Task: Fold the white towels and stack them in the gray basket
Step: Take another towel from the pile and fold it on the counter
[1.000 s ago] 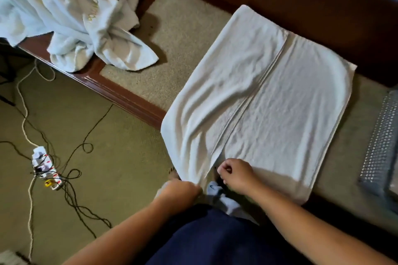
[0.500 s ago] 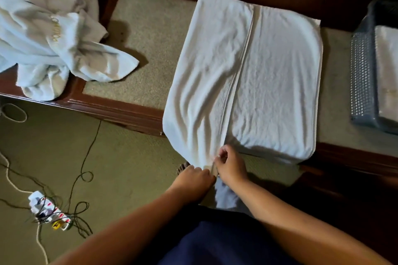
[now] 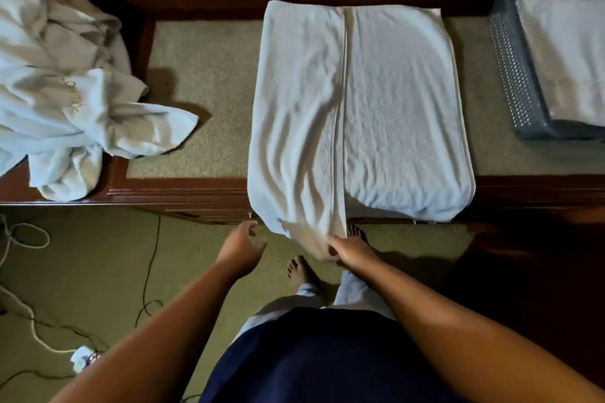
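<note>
A white towel (image 3: 360, 108) lies on the low wooden platform (image 3: 183, 193), its two long sides folded in so they meet along a centre seam. Its near end hangs over the platform's front edge. My right hand (image 3: 352, 252) pinches the hanging corner of the left flap at the seam. My left hand (image 3: 240, 247) hovers just left of that end, fingers loosely spread, holding nothing. The gray basket (image 3: 510, 75) stands at the right on the platform with a folded white towel (image 3: 569, 59) inside. A heap of unfolded white towels (image 3: 65, 85) lies at the left.
The platform top is covered in beige carpet (image 3: 203, 91) between the heap and the towel. Cables and a power strip (image 3: 82, 358) lie on the floor at the lower left. My bare feet (image 3: 299, 270) stand close to the platform's front edge.
My left hand has let go of the towel's near end and moved left, now open. My right hand still pinches the end. The view has swung so the basket shows more fully.
</note>
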The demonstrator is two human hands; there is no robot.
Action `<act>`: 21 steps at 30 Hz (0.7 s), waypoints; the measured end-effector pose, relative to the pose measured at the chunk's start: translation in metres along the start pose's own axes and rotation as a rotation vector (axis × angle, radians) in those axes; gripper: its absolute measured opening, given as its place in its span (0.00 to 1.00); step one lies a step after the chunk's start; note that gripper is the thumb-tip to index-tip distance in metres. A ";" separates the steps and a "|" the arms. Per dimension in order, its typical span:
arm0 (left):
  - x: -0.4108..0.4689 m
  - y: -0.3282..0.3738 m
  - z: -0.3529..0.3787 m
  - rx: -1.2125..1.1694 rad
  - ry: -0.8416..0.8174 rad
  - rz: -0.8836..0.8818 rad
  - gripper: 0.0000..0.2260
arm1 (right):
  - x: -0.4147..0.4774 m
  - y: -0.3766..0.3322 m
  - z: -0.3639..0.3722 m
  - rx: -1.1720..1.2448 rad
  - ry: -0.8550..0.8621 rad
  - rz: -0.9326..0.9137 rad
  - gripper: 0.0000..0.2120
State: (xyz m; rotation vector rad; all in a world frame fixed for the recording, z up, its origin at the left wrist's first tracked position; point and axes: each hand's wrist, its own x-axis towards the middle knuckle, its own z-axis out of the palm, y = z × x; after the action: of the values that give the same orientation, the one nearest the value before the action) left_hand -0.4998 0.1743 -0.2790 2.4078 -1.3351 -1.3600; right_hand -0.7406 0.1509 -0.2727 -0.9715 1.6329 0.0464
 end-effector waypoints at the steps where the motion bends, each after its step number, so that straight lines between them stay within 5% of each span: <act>1: 0.010 0.000 -0.005 -0.124 0.041 -0.060 0.26 | -0.003 0.004 0.000 -0.054 -0.009 -0.043 0.18; 4: 0.037 0.005 -0.010 -0.500 0.063 -0.196 0.34 | -0.011 0.014 -0.001 -0.195 0.012 -0.152 0.21; 7: 0.049 0.013 0.000 -0.782 0.006 -0.274 0.28 | -0.019 0.017 -0.006 -0.031 0.046 -0.176 0.17; 9: 0.048 0.014 0.010 -0.786 -0.031 -0.254 0.24 | -0.028 0.016 -0.012 0.081 0.003 -0.136 0.08; 13: 0.037 -0.006 0.020 -0.630 -0.202 -0.178 0.20 | -0.029 0.012 -0.025 0.200 0.026 -0.030 0.11; 17: 0.021 -0.023 0.016 -0.477 -0.115 -0.101 0.12 | -0.021 0.004 -0.030 0.339 -0.086 0.047 0.08; 21: 0.012 -0.036 0.008 -0.395 -0.061 -0.073 0.16 | -0.017 -0.006 -0.022 0.380 -0.145 0.036 0.09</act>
State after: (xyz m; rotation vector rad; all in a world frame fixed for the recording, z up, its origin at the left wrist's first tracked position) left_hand -0.4799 0.1906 -0.3078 2.1811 -0.8899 -1.5540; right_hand -0.7550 0.1448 -0.2486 -0.6326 1.4578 -0.1614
